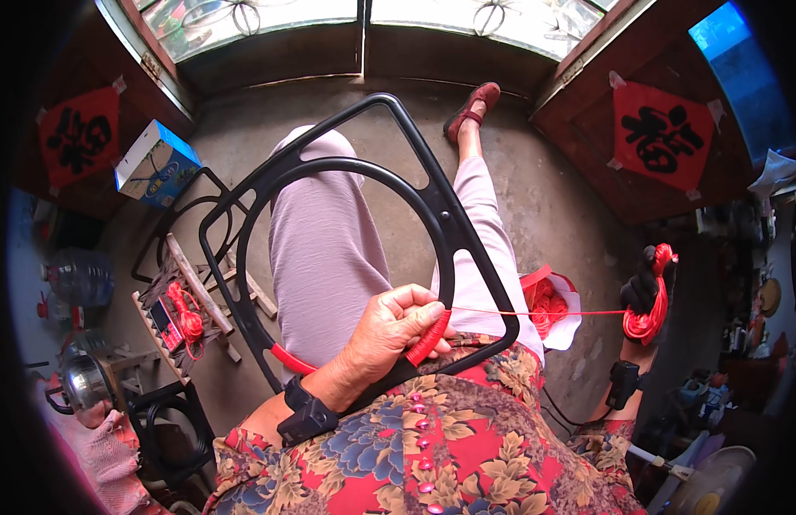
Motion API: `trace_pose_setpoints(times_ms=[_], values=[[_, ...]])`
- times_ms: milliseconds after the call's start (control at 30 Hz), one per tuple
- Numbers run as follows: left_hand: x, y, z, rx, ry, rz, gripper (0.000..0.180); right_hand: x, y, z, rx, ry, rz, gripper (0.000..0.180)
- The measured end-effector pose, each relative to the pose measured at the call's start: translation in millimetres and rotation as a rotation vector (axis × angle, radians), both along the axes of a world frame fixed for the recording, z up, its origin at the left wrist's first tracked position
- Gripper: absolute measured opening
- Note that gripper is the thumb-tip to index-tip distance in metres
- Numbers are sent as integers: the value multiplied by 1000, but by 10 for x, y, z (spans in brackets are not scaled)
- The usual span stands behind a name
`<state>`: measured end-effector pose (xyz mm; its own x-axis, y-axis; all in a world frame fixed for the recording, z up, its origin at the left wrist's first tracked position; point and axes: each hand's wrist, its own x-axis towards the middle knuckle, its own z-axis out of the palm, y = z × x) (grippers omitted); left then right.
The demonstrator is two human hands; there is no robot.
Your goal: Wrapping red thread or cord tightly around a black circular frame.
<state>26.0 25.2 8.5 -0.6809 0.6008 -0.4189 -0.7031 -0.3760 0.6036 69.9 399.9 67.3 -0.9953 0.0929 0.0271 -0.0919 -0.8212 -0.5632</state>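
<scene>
A black frame (446, 236), a ring set in an outer rectangle, lies tilted across my lap. Red cord is wound closely round part of the ring (428, 341), and another red-covered stretch (291, 359) shows at its lower left. My left hand (382, 330) is closed on the wound part, thumb and fingers pinching where the cord meets the ring. From there a single red strand (570, 313) runs straight to the right. Out at the right, my right hand (640, 287), in a dark glove, grips a looped bundle of red cord (646, 326).
A white bag (572, 328) of red cord stands by my right leg. Left of me, a low wooden stool (199, 279) bears a red skein (188, 316); another black frame (139, 273) and a blue-white box (160, 165) lie beyond. Wooden doors (587, 163) flank the far side.
</scene>
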Motion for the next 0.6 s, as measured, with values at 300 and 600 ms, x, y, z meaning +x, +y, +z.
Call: trace_pose_setpoints(times_ms=[300,600], values=[[-60,73,152,-15,107,5,12,-962,-405,337,640,-289,-55,44],[-143,69,250,-259,355,-302,14,-1145,-1961,526,2247,861,292,23]])
